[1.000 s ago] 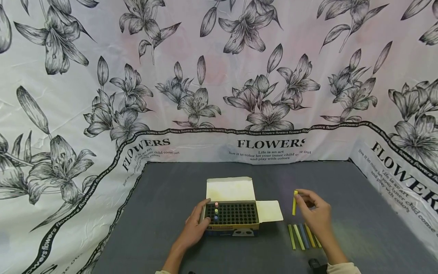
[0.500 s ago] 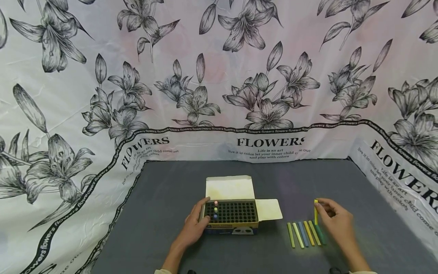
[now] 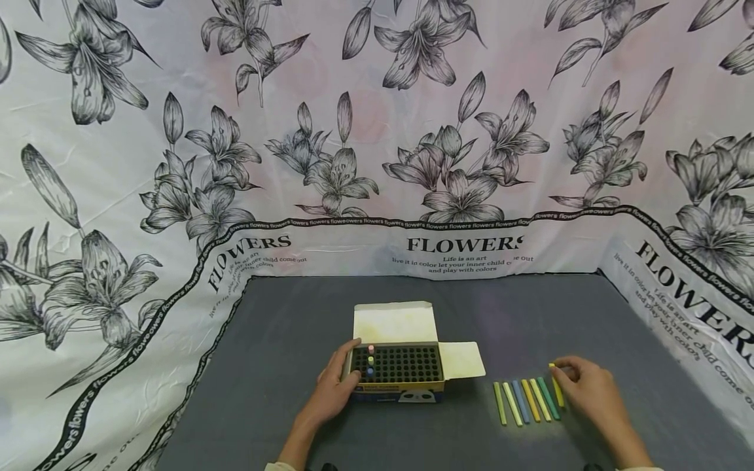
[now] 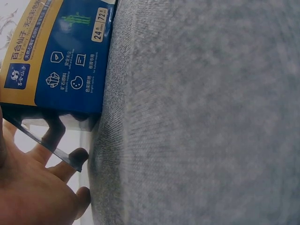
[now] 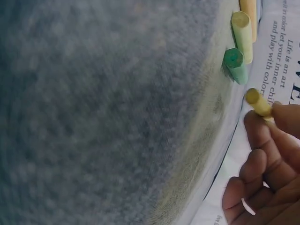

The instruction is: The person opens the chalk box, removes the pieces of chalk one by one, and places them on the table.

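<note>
My left hand (image 3: 330,390) grips the left end of an open chalk box (image 3: 394,387), thumb at the near corner and a fingertip at the far one. The box's blue and yellow printed side (image 4: 70,61) shows in the left wrist view. Inside, a black holder (image 3: 406,363) with rows of holes carries a pink, a yellow-green and a blue chalk at its left. My right hand (image 3: 592,389) pinches a yellow chalk stick (image 5: 258,102) by its far end, slanting low over the table. Left of it lies a green chalk stick (image 3: 548,398), at the end of a row.
Several more chalk sticks lie side by side, among them a blue one (image 3: 521,401) and an orange one (image 3: 531,400). The box's pale lid (image 3: 394,324) folds back, and a side flap (image 3: 462,360) sticks out right. A flower-printed cloth (image 3: 377,255) borders the grey table (image 3: 294,307).
My right hand has carried the yellow chalk right and down, from left of the green stick to its right side, tilting it from upright. My left hand stays on the box.
</note>
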Motion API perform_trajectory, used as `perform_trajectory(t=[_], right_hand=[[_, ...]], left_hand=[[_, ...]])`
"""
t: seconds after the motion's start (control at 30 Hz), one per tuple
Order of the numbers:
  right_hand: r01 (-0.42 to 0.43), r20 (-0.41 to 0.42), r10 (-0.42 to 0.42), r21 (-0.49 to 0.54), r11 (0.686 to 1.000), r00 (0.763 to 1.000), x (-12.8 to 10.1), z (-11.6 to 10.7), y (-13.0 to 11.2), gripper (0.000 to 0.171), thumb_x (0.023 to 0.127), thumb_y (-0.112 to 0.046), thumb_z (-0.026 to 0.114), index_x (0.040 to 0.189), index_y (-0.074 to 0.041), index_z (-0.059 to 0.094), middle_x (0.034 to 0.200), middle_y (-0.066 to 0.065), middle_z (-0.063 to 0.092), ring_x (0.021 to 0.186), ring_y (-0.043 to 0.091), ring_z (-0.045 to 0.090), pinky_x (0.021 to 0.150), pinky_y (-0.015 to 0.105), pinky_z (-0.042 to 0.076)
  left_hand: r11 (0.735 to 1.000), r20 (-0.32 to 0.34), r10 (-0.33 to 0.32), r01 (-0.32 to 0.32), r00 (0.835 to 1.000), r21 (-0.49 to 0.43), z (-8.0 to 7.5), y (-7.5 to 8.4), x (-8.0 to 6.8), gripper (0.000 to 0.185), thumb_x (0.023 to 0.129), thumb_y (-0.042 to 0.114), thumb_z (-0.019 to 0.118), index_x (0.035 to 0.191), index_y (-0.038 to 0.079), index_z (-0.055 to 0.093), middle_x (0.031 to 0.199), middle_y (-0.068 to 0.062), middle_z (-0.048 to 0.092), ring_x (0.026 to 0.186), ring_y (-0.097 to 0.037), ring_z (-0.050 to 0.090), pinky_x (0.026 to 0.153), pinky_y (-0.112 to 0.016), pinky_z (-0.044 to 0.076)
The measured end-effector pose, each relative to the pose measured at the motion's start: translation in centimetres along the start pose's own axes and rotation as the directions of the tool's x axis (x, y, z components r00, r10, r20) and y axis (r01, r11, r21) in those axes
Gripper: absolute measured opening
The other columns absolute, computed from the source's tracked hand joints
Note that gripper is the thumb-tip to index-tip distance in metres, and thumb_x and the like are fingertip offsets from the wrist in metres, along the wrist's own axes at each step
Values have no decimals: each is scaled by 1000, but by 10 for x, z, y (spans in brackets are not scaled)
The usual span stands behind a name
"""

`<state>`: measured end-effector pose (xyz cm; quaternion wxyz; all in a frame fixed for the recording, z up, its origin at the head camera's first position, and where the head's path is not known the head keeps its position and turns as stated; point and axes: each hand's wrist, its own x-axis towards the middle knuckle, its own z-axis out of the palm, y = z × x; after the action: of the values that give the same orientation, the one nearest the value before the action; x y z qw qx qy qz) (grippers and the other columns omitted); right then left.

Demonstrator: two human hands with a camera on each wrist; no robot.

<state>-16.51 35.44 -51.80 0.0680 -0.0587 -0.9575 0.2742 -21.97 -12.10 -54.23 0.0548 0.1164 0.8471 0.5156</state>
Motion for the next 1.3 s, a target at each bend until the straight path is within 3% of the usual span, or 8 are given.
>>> perform_trajectory(t=[0.27, 0.63, 0.93, 1.13, 1.3], right_hand=[[-2, 143, 11, -62, 998, 990, 5, -3, 3, 32, 97, -30, 67, 109, -2, 73, 97, 16, 76, 78, 25, 70, 63, 44, 54], [-46, 217, 70, -117, 992, 974, 10, 0, -3, 29, 96, -28, 67, 106, -1, 74, 92, 12, 75, 72, 19, 67, 57, 40, 51], [-64, 229, 95, -140, 988, 969, 11, 0, -6, 28, 96, -26, 66, 106, -2, 73, 91, 12, 74, 72, 20, 66, 58, 42, 51], [-61, 226, 84, -105, 993, 971, 11, -4, -6, 34, 97, -29, 65, 110, 2, 72, 93, 15, 75, 73, 21, 68, 58, 43, 52], [-28, 164, 41, -81, 996, 986, 11, -9, -14, 36, 98, -26, 63, 116, 4, 70, 95, 17, 76, 71, 20, 69, 57, 41, 53]], left_hand=[[1000, 1, 11, -11, 1000, 14, 0, 0, 0, 62, 99, 17, 52, 156, 33, 36, 157, -14, 36, 112, -31, 48, 74, -41, 39], [1000, 10, 8, -8, 1000, -11, -1, -1, 0, 63, 99, 15, 51, 157, 34, 34, 154, -12, 38, 96, -24, 49, 70, -39, 41], [1000, 12, -2, 2, 1000, -20, -1, -1, 0, 63, 100, 15, 51, 157, 36, 33, 153, -11, 39, 96, -25, 50, 71, -39, 41], [1000, -6, 18, -18, 1000, 22, 1, -3, 0, 62, 99, 16, 51, 156, 36, 35, 157, -12, 38, 115, -31, 48, 78, -46, 40], [999, -16, 31, -31, 999, 36, 1, -3, 0, 63, 97, 15, 52, 155, 35, 37, 160, -13, 36, 125, -34, 44, 82, -51, 37]])
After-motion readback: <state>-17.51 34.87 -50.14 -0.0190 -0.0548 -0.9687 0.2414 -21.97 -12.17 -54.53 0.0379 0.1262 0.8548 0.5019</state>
